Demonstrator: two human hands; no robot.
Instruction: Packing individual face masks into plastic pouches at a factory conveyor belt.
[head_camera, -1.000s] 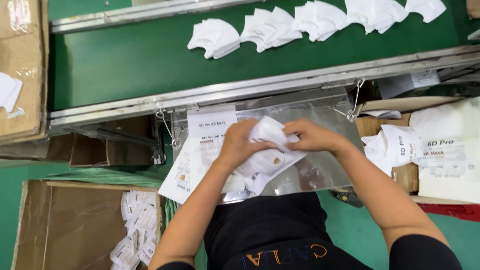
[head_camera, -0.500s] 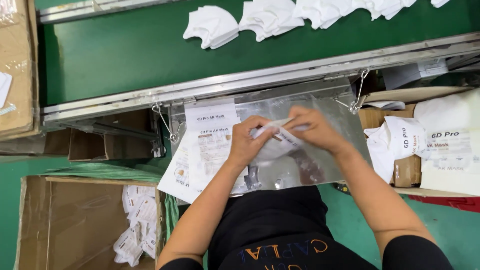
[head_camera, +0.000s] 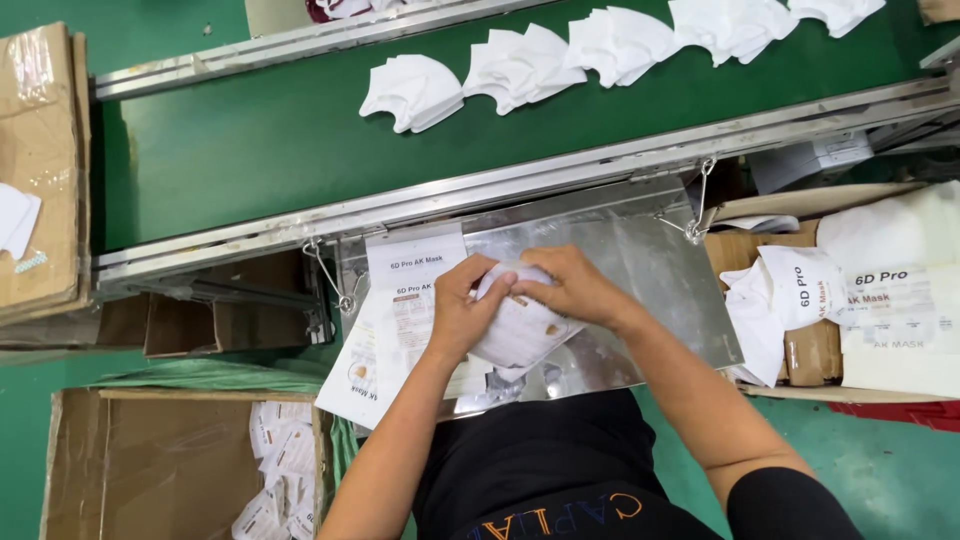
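At the moment of inspection both hands had drawn closer together than in the two earlier views: the left hand (head_camera: 462, 312) and the right hand (head_camera: 572, 288) met over the shiny metal tabletop (head_camera: 650, 270), where a second before they had been set wider apart with a loose white mask between them. The mask now sat mostly inside a clear printed pouch (head_camera: 520, 335), held just above the tabletop in front of the person's body; the fingers (head_camera: 478, 275) of the left hand were pinching the upper edge of the pouch, and those of the right hand were pressed together on the same edge, thumb underneath. In my judgement the insertion was all but complete and the pouch mouth was being closed or squared. The camera had also shifted slightly, so the conveyor belt (head_camera: 250, 150) showed more. Count: one pouch in hand; one stack of printed flat pouches (head_camera: 405, 300) lying on the tabletop at the left hand's side, number of sheets not determinable; five clusters of folded white masks (head_camera: 412, 92) on the belt, the outermost cut by the frame edge; one open cardboard box (head_camera: 150, 470) on the floor at lower left holding packed pouches, too jumbled to count; one box of bagged stock (head_camera: 880, 300) at right.
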